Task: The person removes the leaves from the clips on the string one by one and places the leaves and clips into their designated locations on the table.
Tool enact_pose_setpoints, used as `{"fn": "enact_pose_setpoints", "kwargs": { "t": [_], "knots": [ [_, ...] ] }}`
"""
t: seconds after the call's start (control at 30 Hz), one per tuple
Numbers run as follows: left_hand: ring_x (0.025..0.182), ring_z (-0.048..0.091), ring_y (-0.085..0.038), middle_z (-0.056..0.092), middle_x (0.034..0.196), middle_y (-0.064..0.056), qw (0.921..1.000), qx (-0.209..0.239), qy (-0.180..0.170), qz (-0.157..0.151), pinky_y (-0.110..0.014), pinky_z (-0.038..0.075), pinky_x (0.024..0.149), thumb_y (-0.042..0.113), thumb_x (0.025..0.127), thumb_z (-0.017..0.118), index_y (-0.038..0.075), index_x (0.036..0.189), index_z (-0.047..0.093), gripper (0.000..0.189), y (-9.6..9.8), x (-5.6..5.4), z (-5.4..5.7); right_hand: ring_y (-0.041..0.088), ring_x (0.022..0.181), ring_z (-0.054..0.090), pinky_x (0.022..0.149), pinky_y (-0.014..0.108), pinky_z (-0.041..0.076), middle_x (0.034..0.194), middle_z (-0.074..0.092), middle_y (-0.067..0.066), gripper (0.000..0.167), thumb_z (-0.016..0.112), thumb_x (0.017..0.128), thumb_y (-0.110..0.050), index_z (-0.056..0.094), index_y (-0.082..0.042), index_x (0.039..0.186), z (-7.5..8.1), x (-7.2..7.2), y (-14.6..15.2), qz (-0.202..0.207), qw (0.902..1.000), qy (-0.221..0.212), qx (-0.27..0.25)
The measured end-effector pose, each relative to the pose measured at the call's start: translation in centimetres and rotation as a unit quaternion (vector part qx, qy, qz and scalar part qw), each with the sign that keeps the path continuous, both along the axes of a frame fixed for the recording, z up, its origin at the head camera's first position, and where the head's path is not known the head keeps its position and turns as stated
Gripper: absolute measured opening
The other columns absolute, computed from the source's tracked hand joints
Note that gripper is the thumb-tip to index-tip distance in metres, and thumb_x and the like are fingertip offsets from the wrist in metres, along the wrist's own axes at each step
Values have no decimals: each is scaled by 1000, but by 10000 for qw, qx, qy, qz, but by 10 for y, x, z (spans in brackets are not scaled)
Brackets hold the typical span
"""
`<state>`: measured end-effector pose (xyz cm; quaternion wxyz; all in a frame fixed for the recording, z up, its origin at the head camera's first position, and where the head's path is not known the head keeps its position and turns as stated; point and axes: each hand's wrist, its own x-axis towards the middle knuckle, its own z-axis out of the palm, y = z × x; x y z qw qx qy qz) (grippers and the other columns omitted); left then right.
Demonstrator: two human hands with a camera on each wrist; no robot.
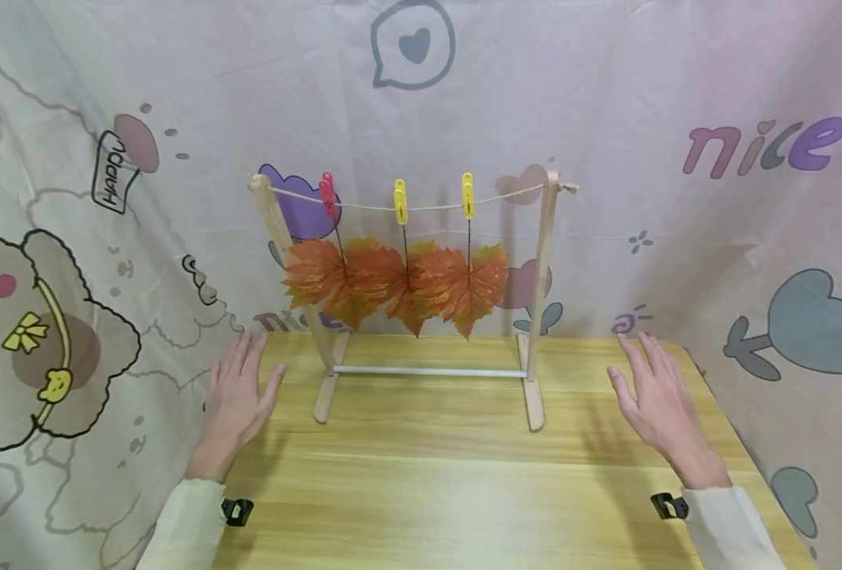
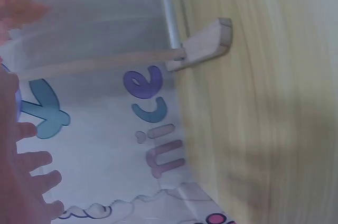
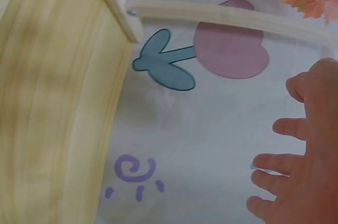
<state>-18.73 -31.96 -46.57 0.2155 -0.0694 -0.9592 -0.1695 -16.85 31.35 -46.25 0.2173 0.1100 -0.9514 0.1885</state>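
- While the left hand (image 1: 236,392) hovers beside the wooden rack (image 1: 543,269), its fingers reach forward and its thumb stands well out, with nothing in its grip.
- Over on the other side, the right hand (image 1: 658,396) mirrors it: spread wide, thumb apart, holding nothing, away from the rack.
- Count them up: three maple leaves (image 1: 470,286) and three clothespins, one pink clothespin (image 1: 328,195) and two yellow clothespins (image 1: 401,202).
- One twine cord (image 1: 367,207) sags between two posts (image 1: 275,222), with two feet (image 1: 326,398) below and a single white rod (image 1: 428,371) joining the sides low down.
- And look at those leaves: orange-red, yellow-green at some edges, lobed and pointed, each hanging by a dark stem from its own clothespin, blades overlapping in a row.
- Everything hangs above the wood-grained surface (image 1: 428,483), between the hands, before a printed cloth (image 1: 606,63).
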Motion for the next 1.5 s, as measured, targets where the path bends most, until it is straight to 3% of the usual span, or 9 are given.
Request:
{"fn": "enact_pose_setpoints", "kwargs": {
  "t": [0.2,0.5,0.93,1.27,1.5],
  "knots": [
    [143,31,-52,28,163,-24,9986,240,451,-139,-70,14,117,39,107,50,5,157,38,62,11,3,9,53,140,33,111,73,26,159,33,28,56,54,106,-25,39,-7,157,9,2,-10,82,9983,341,-472],
    [139,37,-53,36,159,-25,9941,574,886,-250,-73,24,111,34,105,56,4,152,46,56,22,8,11,50,139,36,106,74,30,157,38,25,54,58,105,-26,45,-6,153,21,3,-26,167,9956,441,-810],
    [136,41,-49,44,154,-20,9844,1132,1287,-406,-73,32,100,29,104,57,6,150,50,52,48,9,27,47,139,39,109,69,33,153,44,23,53,63,102,-21,48,-6,151,30,4,-42,378,9909,756,-1049],
    [136,43,-44,48,150,-21,9736,1422,1603,-791,-69,32,107,35,106,55,5,148,52,52,76,3,44,42,133,49,112,59,37,143,55,20,48,67,97,-12,57,-1,142,37,0,-60,702,9793,1338,-1344],
    [135,46,-41,49,149,-19,9677,1617,1703,-918,-67,36,106,36,105,55,7,148,52,52,95,1,55,40,129,53,109,57,42,139,59,19,46,69,95,-7,60,-2,139,42,-2,-71,839,9742,1454,-1507]
  ]
}}
